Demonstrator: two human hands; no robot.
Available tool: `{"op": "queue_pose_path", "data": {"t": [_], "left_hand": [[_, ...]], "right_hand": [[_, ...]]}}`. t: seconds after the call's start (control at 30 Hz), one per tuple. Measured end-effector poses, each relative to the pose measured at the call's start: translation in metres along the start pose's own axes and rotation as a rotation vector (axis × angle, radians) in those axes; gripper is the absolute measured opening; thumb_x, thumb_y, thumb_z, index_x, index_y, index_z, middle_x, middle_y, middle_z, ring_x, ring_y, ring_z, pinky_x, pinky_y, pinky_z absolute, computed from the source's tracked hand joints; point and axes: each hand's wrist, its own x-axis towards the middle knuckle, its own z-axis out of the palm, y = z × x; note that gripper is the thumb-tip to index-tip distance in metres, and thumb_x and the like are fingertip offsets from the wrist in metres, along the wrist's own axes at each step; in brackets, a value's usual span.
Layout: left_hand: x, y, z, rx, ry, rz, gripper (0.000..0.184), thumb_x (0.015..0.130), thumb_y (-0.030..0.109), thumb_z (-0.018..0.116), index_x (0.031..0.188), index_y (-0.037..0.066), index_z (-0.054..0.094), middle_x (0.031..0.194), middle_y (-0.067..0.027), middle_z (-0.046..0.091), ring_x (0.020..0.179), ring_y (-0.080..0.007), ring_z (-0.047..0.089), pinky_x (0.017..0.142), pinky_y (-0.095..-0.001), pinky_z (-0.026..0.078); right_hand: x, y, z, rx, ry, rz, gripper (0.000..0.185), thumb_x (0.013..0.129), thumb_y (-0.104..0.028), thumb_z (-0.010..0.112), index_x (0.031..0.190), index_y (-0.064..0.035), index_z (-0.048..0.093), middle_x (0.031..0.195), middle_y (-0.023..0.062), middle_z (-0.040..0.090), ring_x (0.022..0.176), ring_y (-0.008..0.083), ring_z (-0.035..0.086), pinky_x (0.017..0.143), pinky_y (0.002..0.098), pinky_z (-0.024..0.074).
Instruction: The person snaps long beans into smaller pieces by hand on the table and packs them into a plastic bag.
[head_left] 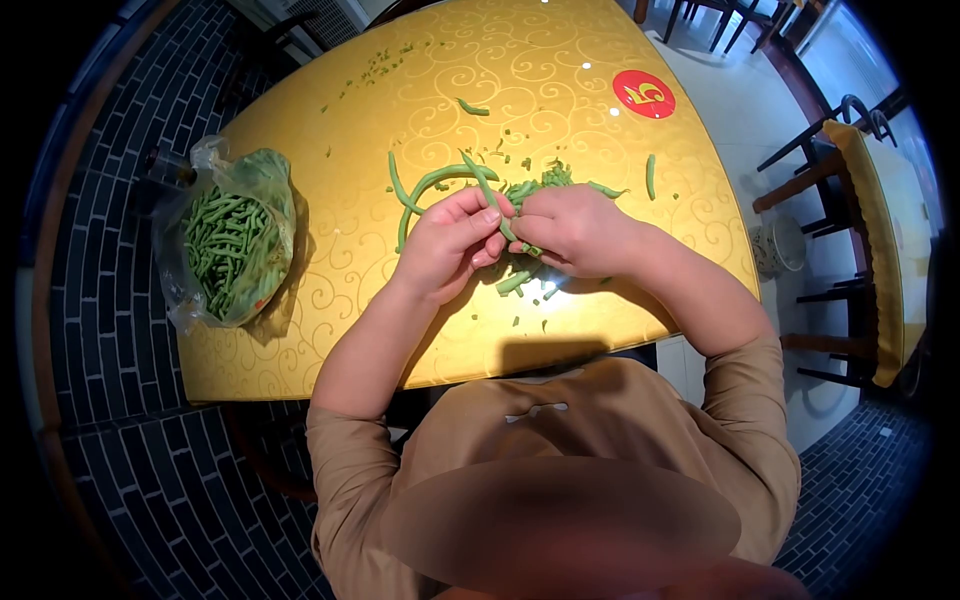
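Pinching a green bean (482, 182) between thumb and fingers, the left hand (450, 238) is half curled, the bean slanting up past its fingertips. The right hand (578, 230) is closed on the bean's near end, knuckles up; what lies inside its curled fingers is hidden. Just beyond the right hand sits a heap of short bean pieces (556, 174), partly covered by it, while more cut pieces (515, 282) lie on the near side, between both hands. Beyond the left hand, a curved bean (432, 180) rests on the worktop (330, 300). A single bean (651, 177) lies to the right of the right hand. Well left of the left hand, a clear plastic bag (268, 178) stands open, filled with beans (222, 240); its depth can't be seen. Farther off, beyond both hands, tiny green bits (380, 65) are scattered, too small to tell apart. Past the right hand, below the worktop's edge, a pale bin (778, 245) is visible, its contents unclear.
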Motion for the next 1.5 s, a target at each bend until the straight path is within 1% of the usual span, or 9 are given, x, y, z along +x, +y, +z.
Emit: {"op": "queue_pose_path", "data": {"t": [0.17, 0.27, 0.33, 0.4, 0.5, 0.8, 1.0, 1.33, 1.5], "left_hand": [[0.010, -0.006, -0.015, -0.048, 0.163, -0.043, 0.012, 0.091, 0.014, 0.051, 0.092, 0.002, 0.053, 0.071, -0.0036, 0.053, 0.052, -0.0065, 0.044, 0.044, -0.0168, 0.032], [0.006, -0.002, -0.006, 0.091, 0.116, 0.038, 0.013, 0.091, 0.015, 0.050, 0.092, 0.002, 0.053, 0.071, -0.0032, 0.052, 0.050, -0.0066, 0.043, 0.043, -0.0172, 0.032], [0.000, -0.002, 0.011, 0.155, 0.089, 0.037, 0.010, 0.089, 0.012, 0.054, 0.088, 0.002, 0.053, 0.064, -0.0019, 0.050, 0.053, -0.0061, 0.045, 0.045, -0.0180, 0.033], [-0.001, -0.007, 0.014, 0.263, 0.044, 0.003, 0.010, 0.089, 0.012, 0.054, 0.088, 0.002, 0.053, 0.063, -0.0013, 0.050, 0.052, -0.0056, 0.044, 0.045, -0.0181, 0.033], [0.000, -0.013, 0.012, 0.396, -0.018, -0.055, 0.009, 0.088, 0.012, 0.056, 0.088, 0.003, 0.054, 0.068, -0.0009, 0.051, 0.051, -0.0066, 0.045, 0.042, -0.0186, 0.033], [0.001, -0.005, 0.011, 0.517, 0.090, 0.191, 0.011, 0.088, 0.012, 0.056, 0.087, 0.002, 0.052, 0.070, 0.0017, 0.051, 0.057, -0.0048, 0.048, 0.052, -0.0182, 0.040], [-0.002, 0.001, 0.000, 0.599, -0.026, 0.145, 0.010, 0.088, 0.013, 0.055, 0.086, 0.003, 0.052, 0.070, 0.0009, 0.050, 0.057, -0.0056, 0.046, 0.050, -0.0188, 0.037], [-0.003, 0.002, -0.003, 0.015, -0.110, -0.110, 0.010, 0.087, 0.014, 0.056, 0.083, 0.005, 0.053, 0.068, 0.0010, 0.050, 0.052, -0.0042, 0.040, 0.046, -0.0176, 0.032], [0.002, 0.001, -0.004, 0.167, 0.037, -0.011, 0.009, 0.085, 0.009, 0.058, 0.091, 0.004, 0.053, 0.079, -0.0014, 0.055, 0.054, -0.0022, 0.041, 0.048, -0.0152, 0.034]], "right_hand": [[0.006, -0.029, -0.004, 0.066, -0.059, -0.219, 0.014, 0.065, -0.011, 0.061, 0.071, -0.0084, 0.049, 0.067, 0.0051, 0.048, 0.065, 0.0221, 0.054, 0.048, 0.0350, 0.0453], [0.010, -0.025, -0.011, 0.297, 0.090, 0.127, 0.012, 0.077, -0.017, 0.062, 0.083, -0.0080, 0.059, 0.075, 0.0072, 0.057, 0.070, 0.0255, 0.058, 0.058, 0.0340, 0.0476], [0.011, -0.011, -0.024, 0.635, 0.289, 0.668, 0.021, 0.077, -0.022, 0.069, 0.087, -0.0054, 0.061, 0.076, 0.0045, 0.060, 0.069, 0.0133, 0.057, 0.063, 0.0266, 0.0458], [0.012, -0.001, -0.028, 1.020, 0.392, 0.861, 0.024, 0.076, -0.022, 0.071, 0.088, -0.0028, 0.062, 0.076, 0.0025, 0.061, 0.071, 0.0084, 0.055, 0.065, 0.0245, 0.0455], [0.011, -0.001, -0.010, 1.051, 0.314, 0.896, 0.025, 0.076, -0.021, 0.071, 0.089, -0.0008, 0.063, 0.077, 0.0030, 0.062, 0.072, 0.0089, 0.056, 0.066, 0.0240, 0.0458], [0.003, 0.008, -0.007, 0.842, 0.049, 0.705, 0.026, 0.078, -0.027, 0.067, 0.092, -0.0051, 0.063, 0.075, 0.0054, 0.062, 0.072, 0.0108, 0.056, 0.067, 0.0266, 0.0449], [0.011, -0.004, -0.028, 0.610, -0.367, 0.611, 0.027, 0.079, -0.027, 0.066, 0.093, -0.0042, 0.060, 0.077, 0.0089, 0.059, 0.073, 0.0193, 0.056, 0.067, 0.0302, 0.0432], [0.005, -0.001, -0.022, 0.532, -0.186, 0.206, 0.019, 0.081, -0.021, 0.063, 0.092, -0.0066, 0.060, 0.081, 0.0120, 0.059, 0.077, 0.0293, 0.057, 0.066, 0.0357, 0.0444], [0.004, 0.002, -0.024, 0.714, -0.053, 0.462, 0.019, 0.082, -0.021, 0.063, 0.093, -0.0064, 0.060, 0.079, 0.0069, 0.058, 0.076, 0.0205, 0.057, 0.068, 0.0326, 0.0446]]}}
